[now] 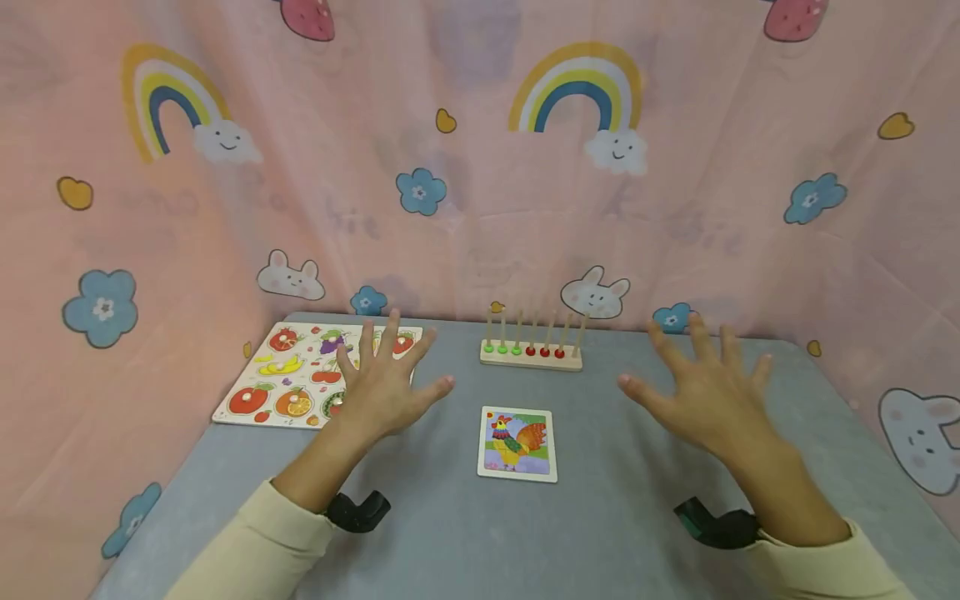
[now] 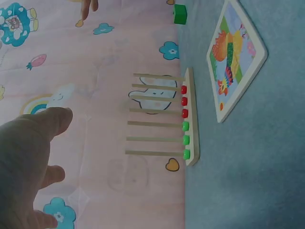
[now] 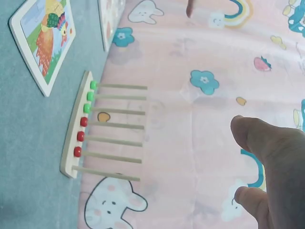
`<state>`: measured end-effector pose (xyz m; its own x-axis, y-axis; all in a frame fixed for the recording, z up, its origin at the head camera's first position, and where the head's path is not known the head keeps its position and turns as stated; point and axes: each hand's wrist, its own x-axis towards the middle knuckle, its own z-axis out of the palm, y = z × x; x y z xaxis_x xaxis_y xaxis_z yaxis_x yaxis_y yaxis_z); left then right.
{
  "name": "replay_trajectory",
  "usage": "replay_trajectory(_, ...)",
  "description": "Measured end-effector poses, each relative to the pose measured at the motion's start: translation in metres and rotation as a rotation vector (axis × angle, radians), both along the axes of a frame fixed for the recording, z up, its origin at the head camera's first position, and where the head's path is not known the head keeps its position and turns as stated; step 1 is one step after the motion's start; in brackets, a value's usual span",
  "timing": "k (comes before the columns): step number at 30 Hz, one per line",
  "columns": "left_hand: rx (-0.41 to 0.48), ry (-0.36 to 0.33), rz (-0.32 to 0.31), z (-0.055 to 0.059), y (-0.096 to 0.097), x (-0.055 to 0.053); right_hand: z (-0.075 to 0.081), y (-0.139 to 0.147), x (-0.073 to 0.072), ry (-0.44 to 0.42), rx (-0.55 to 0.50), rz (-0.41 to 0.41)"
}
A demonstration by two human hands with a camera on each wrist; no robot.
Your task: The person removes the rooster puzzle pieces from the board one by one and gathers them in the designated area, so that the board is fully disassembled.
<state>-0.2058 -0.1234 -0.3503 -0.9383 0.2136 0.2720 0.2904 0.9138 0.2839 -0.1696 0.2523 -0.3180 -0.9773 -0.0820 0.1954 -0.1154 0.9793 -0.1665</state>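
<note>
My left hand point(image 1: 382, 396), fingers spread, is held over the table beside the fruit board point(image 1: 281, 408), hiding its right part. On the other side my right hand point(image 1: 708, 400) hovers with spread fingers, holding nothing. Between the hands lies a square rooster picture puzzle point(image 1: 517, 444) in a pale frame. Behind it stands a wooden peg rack point(image 1: 531, 358) with several upright rods. Three green beads point(image 2: 186, 140) and three red beads point(image 3: 80, 136) sit low on the rods, one per rod; the rod at the right end is bare.
A green block point(image 2: 180, 14) shows in the left wrist view, beyond the rack; I cannot make it out in the head view. The grey table point(image 1: 480, 542) backs onto a pink patterned curtain point(image 1: 480, 208). Black wrist straps point(image 1: 360, 511) sit at both cuffs.
</note>
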Motion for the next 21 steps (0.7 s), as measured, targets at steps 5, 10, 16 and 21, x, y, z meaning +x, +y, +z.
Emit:
replay_trajectory(5, -0.016, -0.019, -0.053, -0.008, 0.005, 0.002, -0.005, -0.003, 0.001, 0.017, -0.007, 0.001)
replay_trajectory(10, 0.011, -0.038, -0.101, -0.017, 0.010, 0.005, -0.010, -0.006, 0.002, 0.051, -0.026, 0.014)
replay_trajectory(16, 0.029, -0.065, -0.162, -0.029, 0.017, 0.006, -0.015, -0.008, 0.002, 0.073, -0.041, 0.036)
replay_trajectory(21, 0.007, -0.061, -0.217, -0.037, 0.022, 0.007, -0.019, -0.012, 0.001, 0.078, -0.055, 0.059)
